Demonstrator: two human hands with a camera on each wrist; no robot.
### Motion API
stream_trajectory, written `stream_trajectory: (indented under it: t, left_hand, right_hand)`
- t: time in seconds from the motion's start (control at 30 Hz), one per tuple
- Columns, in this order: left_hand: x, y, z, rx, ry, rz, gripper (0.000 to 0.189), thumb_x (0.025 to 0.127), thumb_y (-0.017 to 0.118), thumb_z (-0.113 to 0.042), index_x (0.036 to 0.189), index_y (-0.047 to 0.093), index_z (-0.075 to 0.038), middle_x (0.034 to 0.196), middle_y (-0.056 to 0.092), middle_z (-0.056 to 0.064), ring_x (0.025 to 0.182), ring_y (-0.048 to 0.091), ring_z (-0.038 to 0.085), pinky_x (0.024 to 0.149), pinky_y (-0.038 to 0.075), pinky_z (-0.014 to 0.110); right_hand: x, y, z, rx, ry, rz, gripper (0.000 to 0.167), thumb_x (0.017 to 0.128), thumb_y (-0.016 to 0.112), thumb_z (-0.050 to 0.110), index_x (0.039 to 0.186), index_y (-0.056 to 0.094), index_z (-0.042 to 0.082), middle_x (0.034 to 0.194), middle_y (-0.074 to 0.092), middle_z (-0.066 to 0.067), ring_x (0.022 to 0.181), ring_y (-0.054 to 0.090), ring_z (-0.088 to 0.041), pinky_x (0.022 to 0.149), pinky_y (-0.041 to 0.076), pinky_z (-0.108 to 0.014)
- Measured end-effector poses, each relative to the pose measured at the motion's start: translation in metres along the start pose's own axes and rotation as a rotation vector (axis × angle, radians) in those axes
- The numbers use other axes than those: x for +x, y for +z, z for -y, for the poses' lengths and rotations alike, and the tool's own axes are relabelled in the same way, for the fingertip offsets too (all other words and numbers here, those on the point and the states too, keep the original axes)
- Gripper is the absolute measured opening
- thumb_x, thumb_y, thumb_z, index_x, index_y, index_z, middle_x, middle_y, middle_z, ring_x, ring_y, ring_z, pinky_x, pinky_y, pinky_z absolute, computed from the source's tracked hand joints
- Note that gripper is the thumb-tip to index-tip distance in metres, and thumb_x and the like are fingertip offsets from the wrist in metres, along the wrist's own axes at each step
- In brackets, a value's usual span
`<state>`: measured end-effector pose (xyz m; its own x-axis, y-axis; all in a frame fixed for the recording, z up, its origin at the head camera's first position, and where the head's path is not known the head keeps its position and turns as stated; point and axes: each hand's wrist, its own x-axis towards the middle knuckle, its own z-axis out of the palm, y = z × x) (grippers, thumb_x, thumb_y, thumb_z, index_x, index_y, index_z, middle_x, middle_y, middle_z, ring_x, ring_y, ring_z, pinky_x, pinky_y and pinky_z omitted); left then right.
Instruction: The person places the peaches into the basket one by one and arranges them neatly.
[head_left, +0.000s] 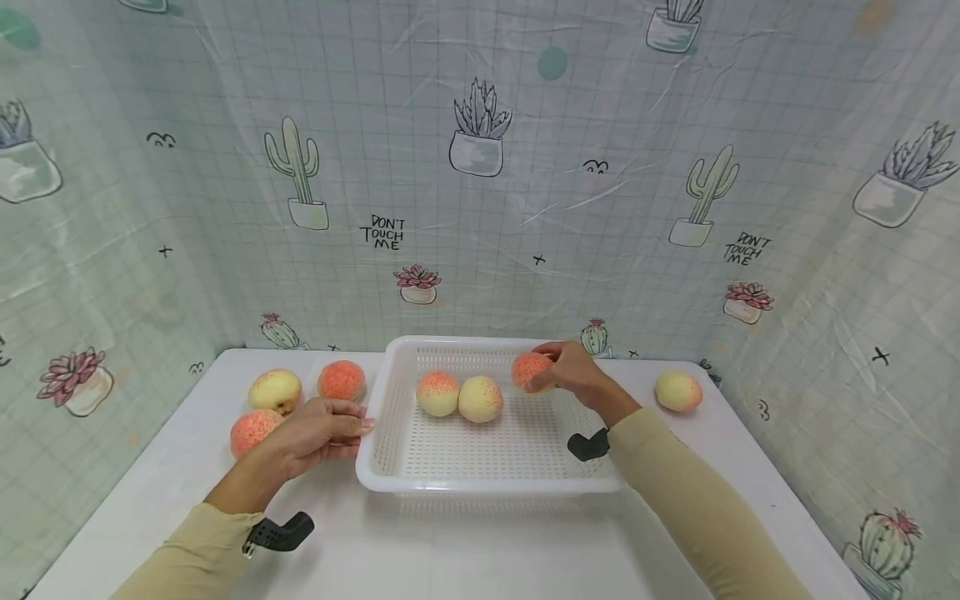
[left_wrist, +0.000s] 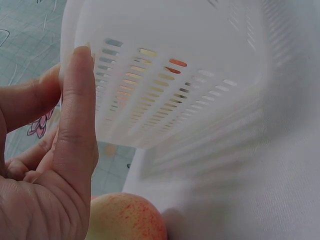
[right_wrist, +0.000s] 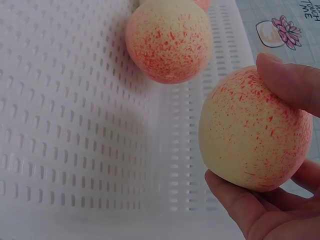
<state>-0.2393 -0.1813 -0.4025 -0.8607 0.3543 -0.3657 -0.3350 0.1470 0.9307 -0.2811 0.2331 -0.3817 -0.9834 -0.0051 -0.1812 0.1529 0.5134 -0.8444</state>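
A white plastic basket (head_left: 487,485) with slotted sides stands on the table. My left hand (head_left: 318,437) pinches its left rim; in the left wrist view a finger of the left hand (left_wrist: 75,115) lies along the outer wall. My right hand (head_left: 573,375) holds a red-speckled peach (head_left: 531,371) over the back right part of the basket. In the right wrist view, thumb and fingers of the right hand (right_wrist: 280,210) curl round that peach (right_wrist: 255,132). Two more peaches, a red-topped one (head_left: 438,393) and a paler one (head_left: 481,399), sit side by side in the basket.
Left of the basket lie a yellow peach (head_left: 275,391), a red peach (head_left: 341,381) and an orange-red peach (head_left: 255,431) beside the left forearm. Another pale peach (head_left: 678,391) sits at the table's right. A patterned cloth (head_left: 480,217) hangs round the white table (head_left: 450,550).
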Motion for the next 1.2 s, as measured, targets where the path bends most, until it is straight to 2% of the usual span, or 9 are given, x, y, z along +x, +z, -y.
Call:
stream_trajectory:
  t: [0.27,0.53,0.83,1.2]
  left_hand:
    - [0.001,-0.001,0.000,0.009,0.003,0.003,0.043,0.094,0.078,-0.016,0.129,0.064,0.005,0.101,0.078,0.004,0.082,0.075,0.016,0.079,0.066,0.030]
    - [0.001,-0.001,0.000,0.011,0.008,0.004,0.046,0.094,0.079,-0.018,0.130,0.063,0.005,0.102,0.078,0.004,0.084,0.076,0.017,0.080,0.066,0.031]
    - [0.000,0.000,0.001,0.014,0.004,-0.004,0.044,0.094,0.079,-0.017,0.129,0.064,0.005,0.100,0.078,0.004,0.083,0.075,0.016,0.079,0.066,0.031]
    - [-0.006,0.004,0.000,0.002,0.000,-0.009,0.044,0.095,0.077,-0.015,0.130,0.062,0.006,0.101,0.078,0.004,0.083,0.075,0.016,0.079,0.066,0.031]
  right_hand:
    - [0.002,0.004,-0.004,0.020,0.028,0.016,0.075,0.070,0.090,0.010,0.140,0.063,0.008,0.133,0.067,-0.013,0.110,0.062,-0.024,0.092,0.055,-0.035]
    - [0.006,0.008,-0.008,-0.001,0.045,-0.001,0.071,0.070,0.087,0.009,0.137,0.064,0.007,0.130,0.066,-0.014,0.107,0.060,-0.025,0.089,0.058,-0.035]
    - [0.003,0.014,-0.005,0.019,0.086,-0.007,0.071,0.072,0.085,0.007,0.140,0.063,0.007,0.135,0.064,-0.014,0.111,0.061,-0.026,0.099,0.058,-0.041]
    - [0.002,0.015,-0.005,0.035,0.106,0.001,0.070,0.072,0.083,0.006,0.139,0.064,0.009,0.137,0.065,-0.013,0.115,0.064,-0.027,0.106,0.057,-0.047]
